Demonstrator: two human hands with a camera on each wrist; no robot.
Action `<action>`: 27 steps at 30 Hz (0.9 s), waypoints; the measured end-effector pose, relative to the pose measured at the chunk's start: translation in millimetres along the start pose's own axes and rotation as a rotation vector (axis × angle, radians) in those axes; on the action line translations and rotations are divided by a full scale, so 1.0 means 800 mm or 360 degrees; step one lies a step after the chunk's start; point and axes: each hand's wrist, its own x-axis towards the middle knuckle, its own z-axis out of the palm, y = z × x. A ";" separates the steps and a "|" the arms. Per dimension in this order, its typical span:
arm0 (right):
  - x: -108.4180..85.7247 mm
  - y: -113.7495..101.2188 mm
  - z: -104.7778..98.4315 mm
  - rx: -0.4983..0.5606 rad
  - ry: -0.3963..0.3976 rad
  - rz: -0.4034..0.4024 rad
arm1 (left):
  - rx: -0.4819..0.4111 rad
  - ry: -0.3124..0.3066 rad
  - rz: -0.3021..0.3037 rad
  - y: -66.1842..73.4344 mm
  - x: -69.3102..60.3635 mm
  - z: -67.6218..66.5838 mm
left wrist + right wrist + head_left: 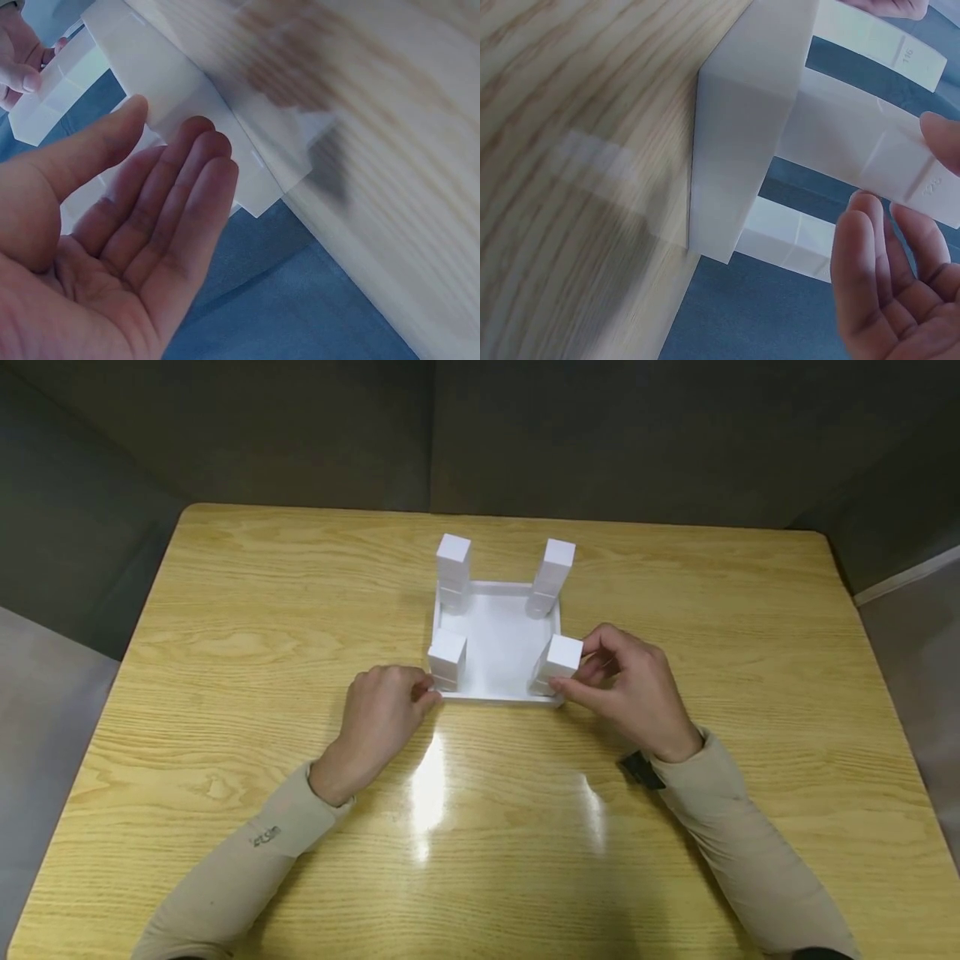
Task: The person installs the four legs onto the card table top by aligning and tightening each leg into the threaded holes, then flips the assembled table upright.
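Note:
A shallow square white tray [501, 639] lies on the table with a stack of white blocks at each corner. My right hand [636, 693] pinches the upper part of the front right stack [564, 653], thumb on the near side and fingers on the far side. Raised digits show on that block [877, 150] in the right wrist view. Beside the tray's front left corner, near the front left stack [448, 649], is my left hand [381, 714]. Its fingers look loosely bent in the left wrist view, with nothing gripped; whether the fingertips touch the tray I cannot tell.
Two more stacks, the back left one [453, 550] and the back right one [558, 556], rise from the tray's far corners. The wooden table [262, 610] extends around the tray. Dark grey panels [600, 443] stand behind its far edge.

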 end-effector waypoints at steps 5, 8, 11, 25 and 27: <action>0.000 -0.001 -0.001 -0.0013 0.0009 -0.0017 | 0.0000 0.0003 0.0002 -0.001 0.000 0.001; 0.000 -0.001 -0.002 -0.0033 0.0011 -0.0018 | 0.0005 0.0001 0.0004 -0.001 0.000 0.001; -0.001 -0.001 -0.002 -0.0054 0.0017 -0.0005 | 0.0010 -0.0002 0.0004 0.000 -0.001 0.001; -0.006 -0.005 0.002 -0.0097 0.0054 0.0052 | 0.0020 -0.0006 -0.0002 0.001 -0.001 0.001; -0.007 -0.005 0.003 -0.0095 0.0071 0.0043 | 0.0022 -0.0007 0.0000 0.002 -0.001 0.001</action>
